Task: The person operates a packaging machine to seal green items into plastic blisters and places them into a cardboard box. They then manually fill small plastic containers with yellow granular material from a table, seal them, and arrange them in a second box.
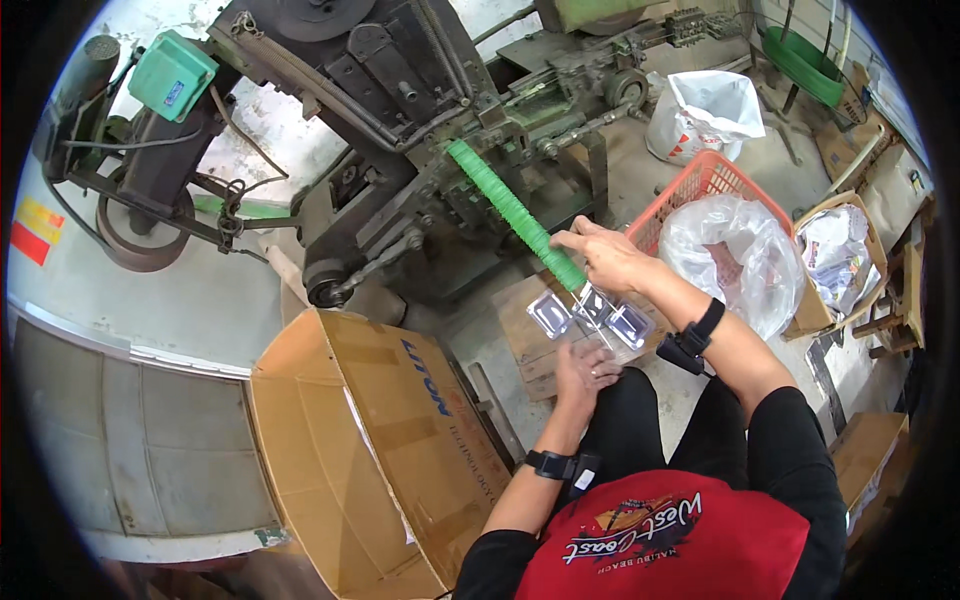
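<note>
A long row of green ridged pieces slants down from the machine toward me, apparently lined up on a thin rod. My right hand is at its near end, with two fingers stretched apart against the green row and the other fingers hidden beneath. Below that end sit several small clear plastic cases with dark centres, close to the thin metal rods. My left hand lies just below the cases, near my knee, its fingers extended and touching or almost touching them. Nothing shows gripped in it.
A greasy dark machine fills the far side. At my left stands a large open cardboard box. To the right are a red plastic basket with a clear bag, a white sack and a smaller carton. A wooden board lies below the cases.
</note>
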The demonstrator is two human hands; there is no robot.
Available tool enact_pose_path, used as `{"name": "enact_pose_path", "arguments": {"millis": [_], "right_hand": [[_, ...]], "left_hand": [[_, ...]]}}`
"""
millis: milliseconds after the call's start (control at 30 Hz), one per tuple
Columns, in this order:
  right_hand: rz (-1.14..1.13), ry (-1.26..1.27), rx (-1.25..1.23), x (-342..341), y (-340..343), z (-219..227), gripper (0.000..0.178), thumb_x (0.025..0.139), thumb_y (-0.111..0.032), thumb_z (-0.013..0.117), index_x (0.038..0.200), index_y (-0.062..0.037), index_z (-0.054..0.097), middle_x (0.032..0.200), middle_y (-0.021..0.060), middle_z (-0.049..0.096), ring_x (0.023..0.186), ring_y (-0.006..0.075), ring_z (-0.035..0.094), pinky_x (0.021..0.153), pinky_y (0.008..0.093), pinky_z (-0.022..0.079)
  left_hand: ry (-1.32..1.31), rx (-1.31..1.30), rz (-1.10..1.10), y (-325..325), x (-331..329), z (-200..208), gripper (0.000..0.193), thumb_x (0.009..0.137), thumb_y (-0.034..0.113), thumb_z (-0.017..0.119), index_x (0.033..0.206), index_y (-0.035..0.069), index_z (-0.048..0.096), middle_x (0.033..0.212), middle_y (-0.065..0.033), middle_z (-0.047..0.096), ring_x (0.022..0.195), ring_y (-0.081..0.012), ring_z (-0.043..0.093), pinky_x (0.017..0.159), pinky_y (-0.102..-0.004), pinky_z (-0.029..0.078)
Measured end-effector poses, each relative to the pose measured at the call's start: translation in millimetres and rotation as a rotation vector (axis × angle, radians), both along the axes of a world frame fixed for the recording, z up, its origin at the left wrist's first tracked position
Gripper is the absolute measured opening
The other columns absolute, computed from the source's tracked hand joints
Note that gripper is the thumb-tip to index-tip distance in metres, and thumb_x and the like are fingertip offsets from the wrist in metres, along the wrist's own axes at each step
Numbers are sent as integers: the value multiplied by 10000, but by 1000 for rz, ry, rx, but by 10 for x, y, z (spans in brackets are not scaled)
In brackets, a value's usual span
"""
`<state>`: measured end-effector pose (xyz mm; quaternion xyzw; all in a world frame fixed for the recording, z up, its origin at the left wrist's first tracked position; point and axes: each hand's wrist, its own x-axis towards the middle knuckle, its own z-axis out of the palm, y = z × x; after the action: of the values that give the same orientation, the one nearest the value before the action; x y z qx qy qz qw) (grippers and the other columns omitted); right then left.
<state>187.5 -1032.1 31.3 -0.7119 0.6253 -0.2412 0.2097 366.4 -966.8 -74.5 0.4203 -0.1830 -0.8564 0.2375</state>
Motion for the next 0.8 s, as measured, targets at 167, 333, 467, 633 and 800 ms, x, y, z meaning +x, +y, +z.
{"name": "enact_pose_path", "arguments": {"millis": [167,333,467,633,800], "right_hand": [[1,16,102,76,-11,-35,386,698,15,503,1060,-85,591,965,180,519,965,366,539,811,420,444],[-101,-113,28,52,409,-131,240,663,-15,517,867,10,642,859,215,600,833,369,581,718,405,460],[-94,-286,84,47,552,-129,254,680,-21,536,909,1,642,868,212,623,810,362,595,708,386,463],[-107,-155,29,110,713,-62,261,690,-16,531,920,-34,653,922,192,625,813,377,602,715,419,474],[-226,125,-22,240,887,-14,287,659,-4,535,917,-43,655,897,190,622,810,373,601,726,421,483]], "left_hand": [[209,-52,61,21,-358,36,625,918,578,263,1230,53,395,1058,-119,580,858,-278,613,676,-423,530],[172,-133,176,-9,-414,297,544,923,567,272,1209,130,424,1056,-71,592,883,-245,627,620,-396,548],[54,-115,199,-70,-410,269,493,937,532,288,1132,115,467,970,-63,613,813,-227,636,560,-376,547],[-16,-90,123,-133,-387,486,415,946,461,332,1073,99,490,879,-57,613,708,-198,631,498,-360,545],[-59,-116,84,-10,-481,669,334,942,378,380,1008,81,517,789,-45,599,630,-168,618,426,-318,522]]}}
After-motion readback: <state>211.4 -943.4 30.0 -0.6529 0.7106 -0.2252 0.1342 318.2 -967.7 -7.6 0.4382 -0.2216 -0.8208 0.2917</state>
